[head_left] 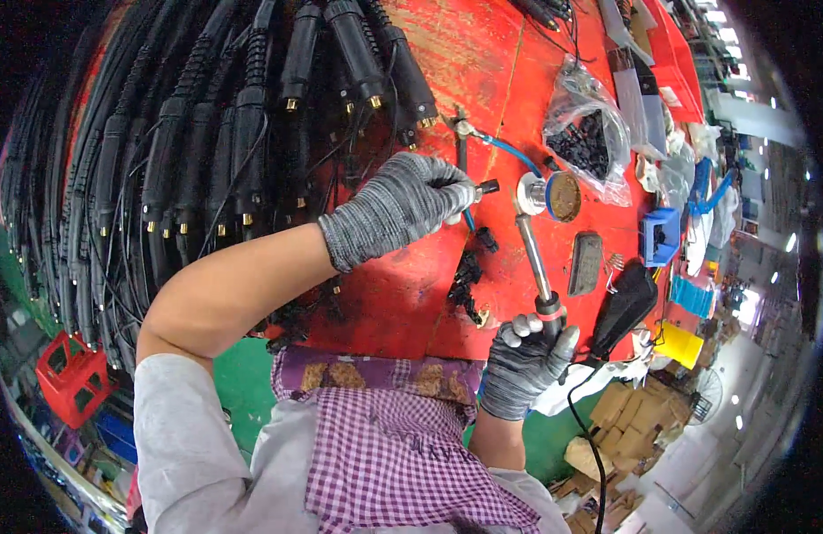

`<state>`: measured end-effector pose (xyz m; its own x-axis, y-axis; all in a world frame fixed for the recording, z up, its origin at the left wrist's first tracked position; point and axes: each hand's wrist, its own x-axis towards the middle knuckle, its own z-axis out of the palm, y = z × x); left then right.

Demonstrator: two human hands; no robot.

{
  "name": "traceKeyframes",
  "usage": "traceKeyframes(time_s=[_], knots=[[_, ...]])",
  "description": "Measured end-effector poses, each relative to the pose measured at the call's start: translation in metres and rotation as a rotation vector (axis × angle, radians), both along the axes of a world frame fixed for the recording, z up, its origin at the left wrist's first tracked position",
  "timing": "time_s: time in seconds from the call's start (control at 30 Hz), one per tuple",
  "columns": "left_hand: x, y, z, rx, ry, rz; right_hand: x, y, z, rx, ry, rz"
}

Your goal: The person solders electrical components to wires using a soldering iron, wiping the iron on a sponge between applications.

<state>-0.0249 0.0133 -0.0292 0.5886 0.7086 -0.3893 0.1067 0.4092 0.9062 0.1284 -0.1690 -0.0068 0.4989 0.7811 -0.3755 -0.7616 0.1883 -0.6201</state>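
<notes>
My left hand [403, 206], in a grey knit glove, pinches a small black plug-like part [488, 187] over the red worktable [483, 80]. My right hand [523, 365], also gloved, grips the handle of a metal mallet [538, 267]. The mallet's round head [554, 195] lies just right of the black part. Several small black parts [469, 278] lie on the table between my hands.
Many black cable connectors with brass tips [251, 116] hang over the table's left half. A clear bag of black parts [588, 133] lies at the right, with a blue air hose [509, 151], a blue box [661, 236] and a black pouch [625, 303]. A red crate [69, 374] stands lower left.
</notes>
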Motion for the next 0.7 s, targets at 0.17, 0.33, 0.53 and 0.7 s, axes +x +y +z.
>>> traceKeyframes(time_s=[0.17,0.33,0.53,0.7], knots=[[0.006,-0.003,-0.005,0.011,-0.005,0.029,-0.004,-0.005,-0.009,-0.037,-0.159,-0.055],[0.006,-0.003,-0.003,0.003,0.058,0.003,-0.007,-0.003,-0.018,-0.091,-0.238,-0.043],[0.008,-0.004,-0.005,-0.012,0.071,0.014,-0.01,-0.003,-0.022,-0.175,-0.249,-0.142],[0.007,-0.003,-0.005,0.038,0.059,0.003,-0.011,-0.002,-0.023,-0.168,-0.246,-0.131]])
